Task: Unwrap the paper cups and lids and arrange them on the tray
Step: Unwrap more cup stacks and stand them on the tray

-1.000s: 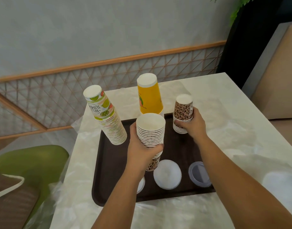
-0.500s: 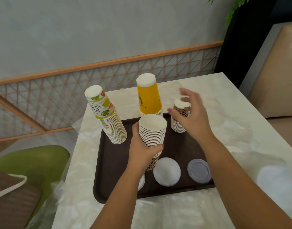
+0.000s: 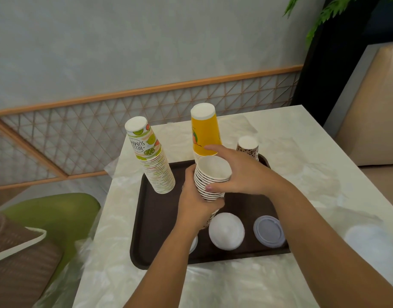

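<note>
Far left: a green rounded seat (image 3: 57,214) sits below table level, with a brown ribbed cushion (image 3: 15,263) in front of it; both are well apart from the tray.
Table: a pale marbled table top (image 3: 302,152) carries crumpled clear plastic wrap (image 3: 324,196) around the tray.
Tray: a dark brown rectangular plastic tray (image 3: 155,218) lies flat on the table.
Left stack: a tall upside-down stack of white paper cups printed with limes (image 3: 150,158) stands on the tray's far left corner and leans left.
Left hand: the left hand (image 3: 196,201) wraps its fingers round the lower part of a mouth-up stack of leopard-print paper cups (image 3: 212,176), held above the tray's middle.
Small lid: a white lid (image 3: 193,244) shows only as a sliver behind the left forearm.
Centre back: an upside-down stack of orange paper cups (image 3: 204,132) stands at the tray's far edge, partly hidden by the right hand.
Centre front: a round white plastic lid (image 3: 226,231) lies flat near the tray's near edge.
Right hand: the right hand (image 3: 242,172) pinches the top cups of the held stack, thumb on the near side, forefinger reaching across the far rim.
Right front: a round grey translucent lid (image 3: 268,231) lies flat just beside the right forearm.
Right back: a short upside-down stack of leopard-print cups (image 3: 247,147) stands at the far right corner, its base hidden behind the right hand.
Beyond: a wooden lattice rail (image 3: 146,103) runs along the wall; a beige bench (image 3: 373,107) sits on the right.
</note>
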A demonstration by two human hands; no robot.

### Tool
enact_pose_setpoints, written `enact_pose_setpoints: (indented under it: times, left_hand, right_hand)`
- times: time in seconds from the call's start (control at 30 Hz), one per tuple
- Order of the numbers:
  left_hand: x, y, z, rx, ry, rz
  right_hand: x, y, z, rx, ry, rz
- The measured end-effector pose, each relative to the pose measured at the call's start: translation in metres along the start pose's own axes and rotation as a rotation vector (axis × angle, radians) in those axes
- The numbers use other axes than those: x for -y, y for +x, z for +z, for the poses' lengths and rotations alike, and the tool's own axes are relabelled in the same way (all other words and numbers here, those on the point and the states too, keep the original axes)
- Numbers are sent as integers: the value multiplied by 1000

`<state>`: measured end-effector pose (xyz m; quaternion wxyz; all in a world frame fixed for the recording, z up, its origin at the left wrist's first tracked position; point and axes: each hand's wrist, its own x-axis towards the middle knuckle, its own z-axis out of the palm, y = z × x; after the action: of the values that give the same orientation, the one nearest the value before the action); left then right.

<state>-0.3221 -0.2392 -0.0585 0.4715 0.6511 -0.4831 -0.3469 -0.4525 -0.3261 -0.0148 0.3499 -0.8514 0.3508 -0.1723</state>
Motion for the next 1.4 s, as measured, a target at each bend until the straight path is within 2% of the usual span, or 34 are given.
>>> enact_pose_setpoints:
  times: [0.33,0.43,0.6,0.7,0.83,0.93,1.13,1.23,1.33,1.4]
  left_hand:
    - [0,-2,2,20,75,-20]
    - [0,-2,3,34,102,-8]
    - [-3,-2,8,61,118,34]
    - [-3,-1,7,68,94,25]
    - [-1,0,-2,22,26,-2]
    - [-1,2,-7,-24,-47,-14]
    - [-5,7,-2,-83,-118,-1]
    - [-7,11,-2,-73,-126,23]
    - [-6,12,-2,-57,-102,20]
    - [-4,12,-1,-55,-79,12]
  right_hand:
    - [-4,-6,-31,-65,121,2]
    - [-2,-9,-36,20,140,33]
    - [3,-6,-27,108,-7,14]
    - [5,-8,-30,64,35,6]
    - [-1,-17,-46,-61,248,-17]
    - [-9,-22,-52,-38,315,14]
    - [-22,-20,-39,25,239,101]
    - [-24,-16,-36,-126,257,118]
    - [-31,-1,-36,-499,443,106]
    - [-43,13,-33,-668,516,117]
